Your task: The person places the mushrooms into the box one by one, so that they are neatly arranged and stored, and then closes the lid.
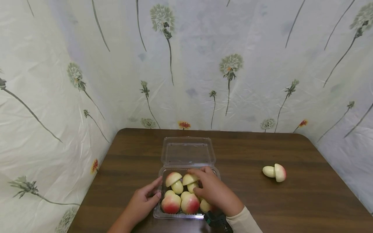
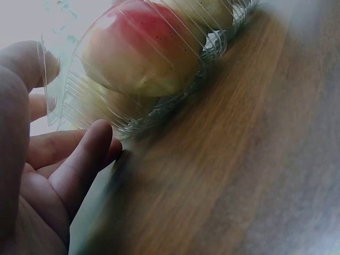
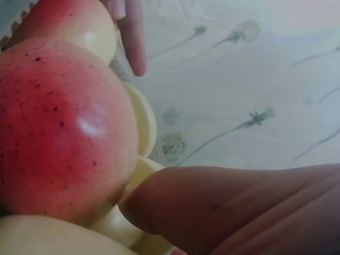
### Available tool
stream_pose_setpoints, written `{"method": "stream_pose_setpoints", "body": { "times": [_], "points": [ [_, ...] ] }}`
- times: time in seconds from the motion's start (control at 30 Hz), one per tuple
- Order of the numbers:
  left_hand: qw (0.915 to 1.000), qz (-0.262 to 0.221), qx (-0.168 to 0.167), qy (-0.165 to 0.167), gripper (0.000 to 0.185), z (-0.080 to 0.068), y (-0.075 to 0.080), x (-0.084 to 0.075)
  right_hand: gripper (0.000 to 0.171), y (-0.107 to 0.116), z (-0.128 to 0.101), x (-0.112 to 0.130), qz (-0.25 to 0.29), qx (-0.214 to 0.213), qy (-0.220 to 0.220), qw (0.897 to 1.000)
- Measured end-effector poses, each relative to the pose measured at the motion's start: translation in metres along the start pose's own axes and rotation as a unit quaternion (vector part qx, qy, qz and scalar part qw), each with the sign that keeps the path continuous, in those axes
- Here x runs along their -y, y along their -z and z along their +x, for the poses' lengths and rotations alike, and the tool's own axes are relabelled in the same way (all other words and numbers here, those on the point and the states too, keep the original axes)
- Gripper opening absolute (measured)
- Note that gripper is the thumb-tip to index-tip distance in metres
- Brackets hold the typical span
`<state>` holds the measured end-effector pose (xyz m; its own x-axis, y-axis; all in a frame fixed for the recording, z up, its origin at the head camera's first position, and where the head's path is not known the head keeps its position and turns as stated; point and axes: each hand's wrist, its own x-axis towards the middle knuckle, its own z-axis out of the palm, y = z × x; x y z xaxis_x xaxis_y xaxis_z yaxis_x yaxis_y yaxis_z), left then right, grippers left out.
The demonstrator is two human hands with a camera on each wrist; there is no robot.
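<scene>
Several apple halves (image 1: 180, 194) fill the clear box (image 1: 158, 212) near the table (image 1: 262, 200) front edge, lid (image 1: 187, 150) open behind. Right hand (image 1: 214, 191) lies over them, fingers bent on one half; left hand (image 1: 144, 200) touches the box side with straight fingers. One more split apple (image 1: 275, 172) lies well apart, on the right.

Head view looks forward and down over the table (image 1: 291, 200), hands near. Left wrist view sits low at the table's surface, close against the clear box (image 2: 133, 106). Right wrist view is closer still, inside it. All share that box.
</scene>
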<state>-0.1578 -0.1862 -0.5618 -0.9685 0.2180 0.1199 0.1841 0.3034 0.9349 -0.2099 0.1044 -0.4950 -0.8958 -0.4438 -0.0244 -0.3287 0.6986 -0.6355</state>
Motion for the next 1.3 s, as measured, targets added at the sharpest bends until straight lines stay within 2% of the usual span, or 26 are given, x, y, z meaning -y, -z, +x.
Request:
{"method": "stream_pose_setpoints", "body": {
  "times": [0.3, 0.57, 0.67, 0.83, 0.97, 1.3],
  "points": [
    [1.0, -0.002, 0.004, 0.003, 0.054, -0.001, 0.0, 0.001, 0.067, 0.005, -0.005, 0.001, -0.015, 0.003, 0.003, 1.0],
    [1.0, 0.0, 0.001, 0.007, 0.054, -0.002, 0.0, 0.0, 0.059, 0.01, -0.012, 0.0, -0.006, -0.016, 0.013, 1.0],
    [0.9999, 0.006, 0.0, 0.009, 0.054, -0.002, 0.001, 0.001, 0.058, 0.01, -0.013, -0.004, 0.009, -0.022, 0.022, 0.999],
    [0.9998, 0.012, 0.002, 0.013, 0.055, -0.002, 0.003, -0.002, 0.055, 0.012, -0.014, -0.016, 0.069, -0.03, 0.031, 0.997],
    [0.9998, 0.008, 0.003, 0.018, 0.055, -0.002, 0.003, -0.004, 0.05, 0.021, -0.02, -0.02, 0.109, -0.052, 0.024, 0.992],
    [0.9999, -0.004, 0.008, 0.013, 0.055, 0.0, 0.001, -0.002, 0.04, 0.039, -0.035, -0.047, 0.153, -0.142, 0.002, 0.978]
  ]
}}
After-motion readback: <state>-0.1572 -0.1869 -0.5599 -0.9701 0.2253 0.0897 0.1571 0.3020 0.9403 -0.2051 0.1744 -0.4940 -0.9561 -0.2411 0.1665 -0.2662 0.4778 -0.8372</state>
